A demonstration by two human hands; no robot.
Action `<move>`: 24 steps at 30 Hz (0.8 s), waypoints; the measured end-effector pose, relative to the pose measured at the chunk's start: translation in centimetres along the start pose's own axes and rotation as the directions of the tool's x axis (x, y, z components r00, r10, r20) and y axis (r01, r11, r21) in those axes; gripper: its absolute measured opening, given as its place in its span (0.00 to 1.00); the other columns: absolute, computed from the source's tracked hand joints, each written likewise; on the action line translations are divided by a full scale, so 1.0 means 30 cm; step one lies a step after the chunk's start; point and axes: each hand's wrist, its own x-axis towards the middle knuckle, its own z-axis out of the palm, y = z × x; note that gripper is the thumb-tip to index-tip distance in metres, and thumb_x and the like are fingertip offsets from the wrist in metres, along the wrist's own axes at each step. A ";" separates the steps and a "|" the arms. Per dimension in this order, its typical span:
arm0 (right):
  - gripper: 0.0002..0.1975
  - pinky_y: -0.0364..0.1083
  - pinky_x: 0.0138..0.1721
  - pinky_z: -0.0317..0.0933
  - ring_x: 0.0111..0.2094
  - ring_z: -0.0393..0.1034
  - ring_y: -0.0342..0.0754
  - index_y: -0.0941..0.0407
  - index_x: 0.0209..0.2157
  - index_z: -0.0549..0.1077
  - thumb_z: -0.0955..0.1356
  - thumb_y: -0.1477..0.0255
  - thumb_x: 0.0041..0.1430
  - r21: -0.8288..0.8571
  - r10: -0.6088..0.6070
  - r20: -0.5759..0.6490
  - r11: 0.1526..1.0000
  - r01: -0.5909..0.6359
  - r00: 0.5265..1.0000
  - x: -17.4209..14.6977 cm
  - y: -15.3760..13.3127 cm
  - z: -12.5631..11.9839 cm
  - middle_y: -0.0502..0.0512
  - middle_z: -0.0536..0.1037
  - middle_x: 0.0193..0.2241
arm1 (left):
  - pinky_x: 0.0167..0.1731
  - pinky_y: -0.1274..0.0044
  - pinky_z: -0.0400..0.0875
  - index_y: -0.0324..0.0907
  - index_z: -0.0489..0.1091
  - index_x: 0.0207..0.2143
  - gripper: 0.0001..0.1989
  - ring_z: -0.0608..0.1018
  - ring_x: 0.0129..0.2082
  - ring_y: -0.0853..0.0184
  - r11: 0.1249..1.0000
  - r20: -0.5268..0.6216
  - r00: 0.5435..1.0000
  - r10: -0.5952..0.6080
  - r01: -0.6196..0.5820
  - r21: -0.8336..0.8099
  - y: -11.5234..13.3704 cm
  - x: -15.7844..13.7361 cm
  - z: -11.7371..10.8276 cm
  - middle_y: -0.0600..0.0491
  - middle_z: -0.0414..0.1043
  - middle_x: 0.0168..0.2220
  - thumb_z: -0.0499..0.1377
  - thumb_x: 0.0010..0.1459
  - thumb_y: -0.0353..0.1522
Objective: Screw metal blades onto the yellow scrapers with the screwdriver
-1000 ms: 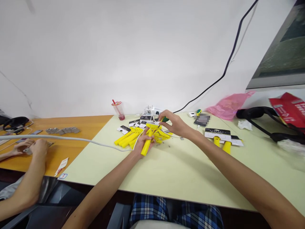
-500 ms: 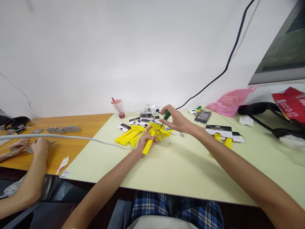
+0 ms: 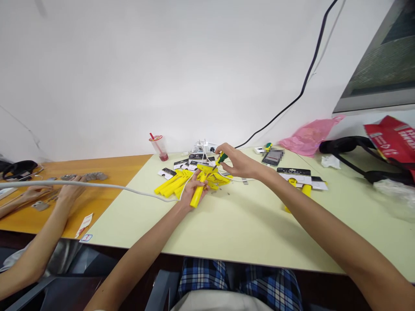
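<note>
My left hand [image 3: 188, 192] is closed around a yellow T-shaped plastic handle [image 3: 196, 198], its wide head pointing away from me. Held in the fingertips of my right hand [image 3: 239, 161] is a screwdriver [image 3: 221, 158] with a green and yellow grip. Its shaft slants down to the head of the yellow piece; whether the tip sits in a screw is too small to tell. Several more yellow handles [image 3: 170, 185] lie in a pile just left of and behind my left hand. Small metal bits [image 3: 214, 191] lie on the table beside that hand.
Black and white cards [image 3: 167, 173], a drink cup [image 3: 158, 147] and a power strip [image 3: 207, 147] stand behind the pile. A white cable [image 3: 129, 189] crosses at left. Rightward are a phone [image 3: 272, 157], carded yellow pieces [image 3: 294, 175] and a pink bag [image 3: 309, 136]. A co-worker's hands [image 3: 69, 190] work at left.
The screwdriver's grip now shows more of its yellow part, and my right fingers have shifted on it. The view has moved slightly. The co-worker's nearer hand has reached farther forward.
</note>
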 end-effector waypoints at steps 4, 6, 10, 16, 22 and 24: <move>0.06 0.53 0.46 0.71 0.43 0.77 0.55 0.51 0.47 0.71 0.71 0.67 0.73 0.000 -0.012 0.010 1.000 0.012 1.000 0.007 -0.010 -0.006 0.58 0.81 0.44 | 0.39 0.77 0.75 0.52 0.67 0.66 0.49 0.79 0.35 0.71 1.000 0.000 1.000 0.010 -0.010 0.011 0.003 0.001 0.000 0.50 0.77 0.53 0.66 0.42 0.17; 0.11 0.51 0.40 0.69 0.37 0.75 0.54 0.51 0.44 0.70 0.72 0.60 0.74 -0.076 0.035 -0.013 0.996 -0.036 0.999 0.010 -0.018 -0.003 0.57 0.80 0.40 | 0.39 0.77 0.75 0.52 0.68 0.67 0.49 0.79 0.34 0.71 1.000 -0.002 1.000 0.007 -0.007 0.026 0.002 -0.003 0.007 0.51 0.78 0.51 0.66 0.41 0.17; 0.16 0.52 0.43 0.71 0.42 0.78 0.55 0.51 0.48 0.70 0.70 0.54 0.75 -0.030 0.036 -0.028 0.999 -0.036 0.999 0.014 -0.040 0.010 0.62 0.81 0.48 | 0.39 0.76 0.74 0.53 0.68 0.67 0.50 0.79 0.34 0.72 1.000 0.024 1.000 -0.006 0.005 0.023 0.000 -0.011 0.022 0.52 0.78 0.50 0.67 0.41 0.17; 0.15 0.48 0.36 0.69 0.32 0.77 0.50 0.49 0.49 0.68 0.71 0.54 0.76 0.038 0.007 -0.085 0.999 -0.003 0.996 0.003 -0.039 0.053 0.52 0.85 0.38 | 0.38 0.75 0.74 0.52 0.70 0.65 0.49 0.80 0.34 0.69 0.998 0.041 0.999 -0.031 0.029 0.050 -0.003 -0.019 0.038 0.54 0.77 0.43 0.67 0.39 0.17; 0.12 0.49 0.33 0.69 0.35 0.77 0.51 0.50 0.50 0.69 0.70 0.58 0.77 -0.168 -0.104 -0.132 0.983 0.081 0.986 0.001 -0.037 0.032 0.59 0.81 0.46 | 0.39 0.73 0.74 0.52 0.70 0.67 0.50 0.80 0.35 0.68 0.997 0.076 0.996 -0.042 0.037 0.068 -0.014 -0.020 0.032 0.52 0.79 0.48 0.68 0.39 0.18; 0.10 0.52 0.43 0.75 0.48 0.79 0.56 0.50 0.56 0.68 0.68 0.65 0.77 -0.089 -0.146 -0.099 0.986 0.138 0.984 0.010 -0.043 0.025 0.64 0.78 0.55 | 0.40 0.73 0.74 0.53 0.69 0.68 0.51 0.79 0.34 0.69 0.998 0.060 0.998 -0.024 0.021 0.056 -0.010 -0.016 0.024 0.52 0.78 0.50 0.68 0.40 0.17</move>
